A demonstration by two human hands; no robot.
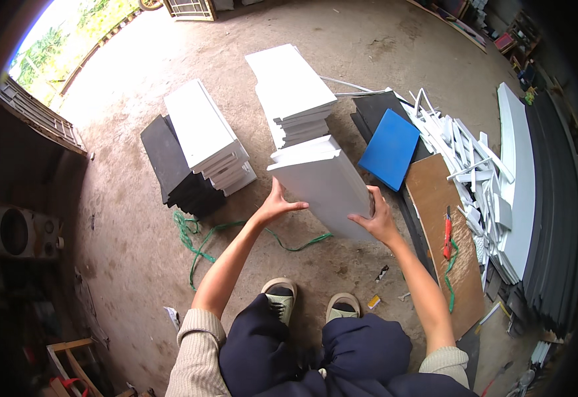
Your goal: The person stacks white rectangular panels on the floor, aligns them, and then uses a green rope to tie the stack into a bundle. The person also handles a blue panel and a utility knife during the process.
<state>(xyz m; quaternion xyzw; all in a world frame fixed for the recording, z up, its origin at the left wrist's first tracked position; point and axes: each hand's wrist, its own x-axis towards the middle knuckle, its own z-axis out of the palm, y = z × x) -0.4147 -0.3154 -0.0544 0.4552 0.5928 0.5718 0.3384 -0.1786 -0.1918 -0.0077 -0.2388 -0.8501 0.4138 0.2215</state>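
A thick stack of white foam boards (322, 192) stands tilted on edge between my hands. My left hand (277, 205) grips its left side, thumb on the near face and fingers behind the edge. On the right side my right hand (377, 217) clasps it the same way, thumb in front. Just beyond rises a taller pile of white boards (289, 83). To the left lie another white board pile (200, 126) and a pile of black boards (166, 159). A blue board (389, 149) rests on black sheets (375, 109) to the right.
Green string (219, 228) trails over the floor by my left arm. A red cutter (448, 238) lies on a brown board (438, 198) at the right, beside heaped white offcuts (467, 159) and long black sheets (550, 212). A speaker box (21, 228) stands far left.
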